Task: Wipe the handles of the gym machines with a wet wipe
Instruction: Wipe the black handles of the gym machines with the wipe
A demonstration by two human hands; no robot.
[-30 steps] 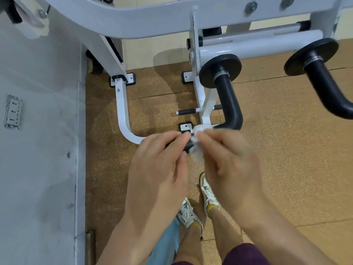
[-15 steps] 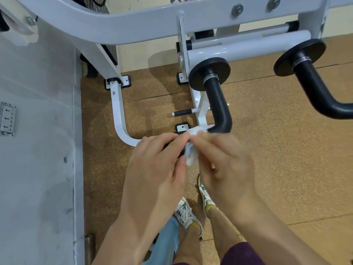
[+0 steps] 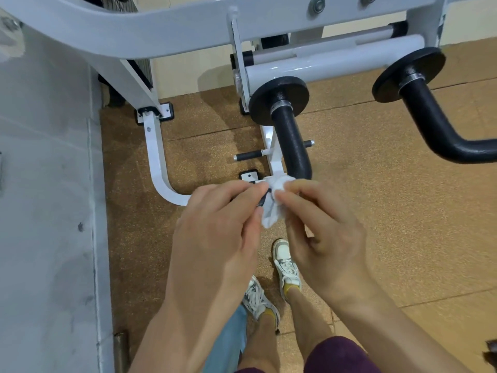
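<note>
The left hand (image 3: 220,232) and right hand (image 3: 326,238) meet fingertip to fingertip, both pinching a crumpled white wet wipe (image 3: 274,203) held against the near end of a black curved handle (image 3: 291,141). A second black handle (image 3: 430,125) lies to the right on the white machine frame (image 3: 161,28), above a cork floor (image 3: 390,224).

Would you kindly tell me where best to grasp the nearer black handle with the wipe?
Probably wrap the wipe round the straight shaft of the nearer black handle, below its disc, coming from the open right side; the white frame post crowds its left.
</note>
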